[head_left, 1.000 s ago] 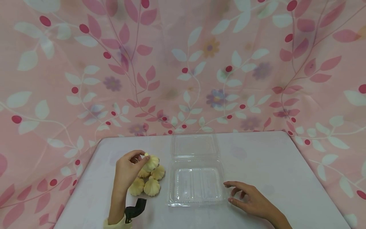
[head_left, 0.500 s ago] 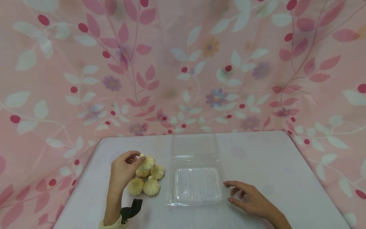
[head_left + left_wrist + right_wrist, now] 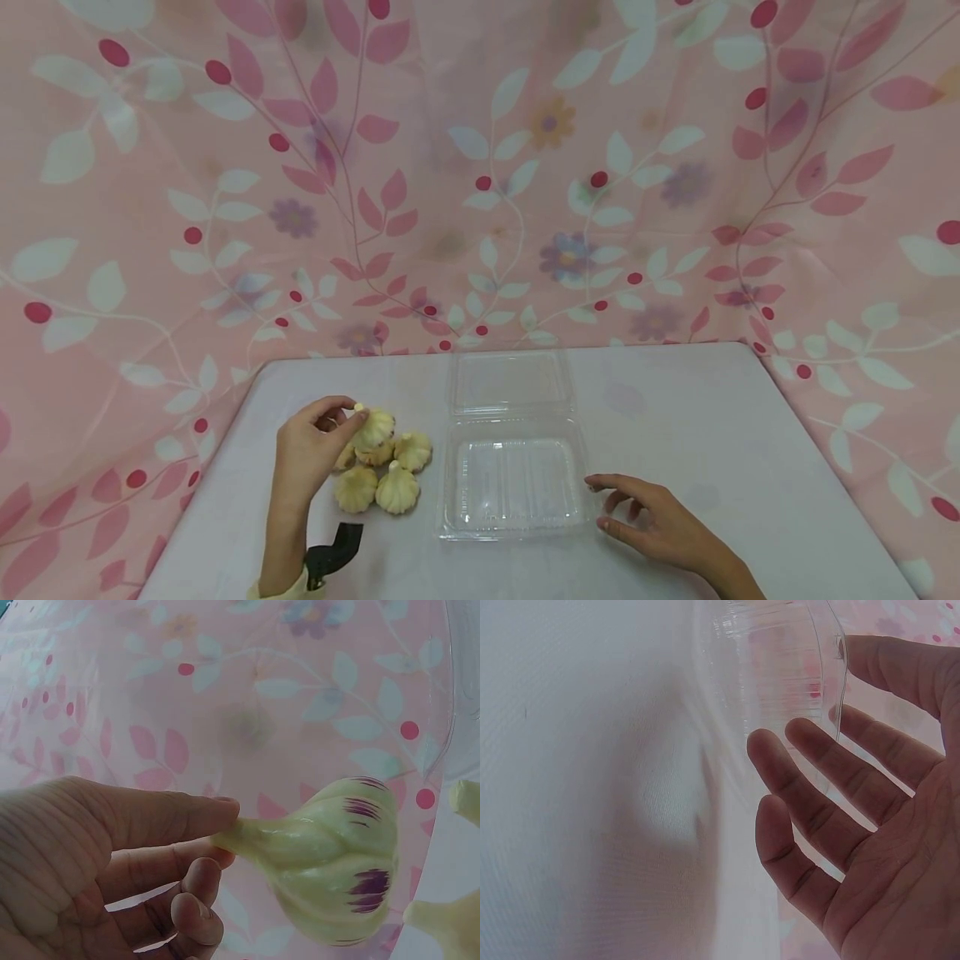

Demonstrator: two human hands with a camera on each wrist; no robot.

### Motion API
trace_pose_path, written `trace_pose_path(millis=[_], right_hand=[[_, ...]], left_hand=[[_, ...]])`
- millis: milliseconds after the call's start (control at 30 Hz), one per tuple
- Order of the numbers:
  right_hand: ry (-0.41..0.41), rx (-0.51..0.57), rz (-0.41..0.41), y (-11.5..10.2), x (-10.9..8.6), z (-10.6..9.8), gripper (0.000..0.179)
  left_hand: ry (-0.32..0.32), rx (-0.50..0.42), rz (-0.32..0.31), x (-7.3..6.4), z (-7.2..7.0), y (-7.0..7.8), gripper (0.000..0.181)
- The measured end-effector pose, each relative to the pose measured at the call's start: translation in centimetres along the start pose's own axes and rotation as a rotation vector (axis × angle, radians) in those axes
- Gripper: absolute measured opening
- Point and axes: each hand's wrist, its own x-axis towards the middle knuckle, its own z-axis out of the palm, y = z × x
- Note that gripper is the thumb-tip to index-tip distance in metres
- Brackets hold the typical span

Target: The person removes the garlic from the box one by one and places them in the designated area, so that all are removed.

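My left hand (image 3: 303, 442) pinches a garlic bulb (image 3: 377, 429) by its stem, between thumb and forefinger. The left wrist view shows this pale bulb (image 3: 337, 862) with purple streaks at its base, its stem end hidden by the fingertips. Below and around it in the head view lie several more garlic bulbs (image 3: 398, 489), loosely clustered. A clear plastic clamshell box (image 3: 517, 487) sits mid-table, its lid (image 3: 512, 382) folded back, nothing inside. Beside the box's right edge is my right hand (image 3: 656, 521), its fingers (image 3: 810, 787) loosely bent and apart, fingertips right at the rim.
A white-covered table (image 3: 720, 433) bears everything. Behind it hangs a pink curtain (image 3: 450, 167) printed with leaves and flowers. A black wrist mount (image 3: 336, 546) juts from the left wrist beside the pale sleeve cuff.
My left hand has shifted left with the pinched garlic bulb, which now hangs over the upper left of the cluster. The right hand and the box have stayed put.
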Motion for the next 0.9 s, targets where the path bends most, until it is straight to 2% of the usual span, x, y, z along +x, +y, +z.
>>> trace_pose_path(millis=[900], right_hand=[[0.004, 0.021, -0.033, -0.1, 0.0, 0.0, 0.045]], left_hand=[[0.058, 0.054, -0.086, -0.5, -2.2, -1.6, 0.022]])
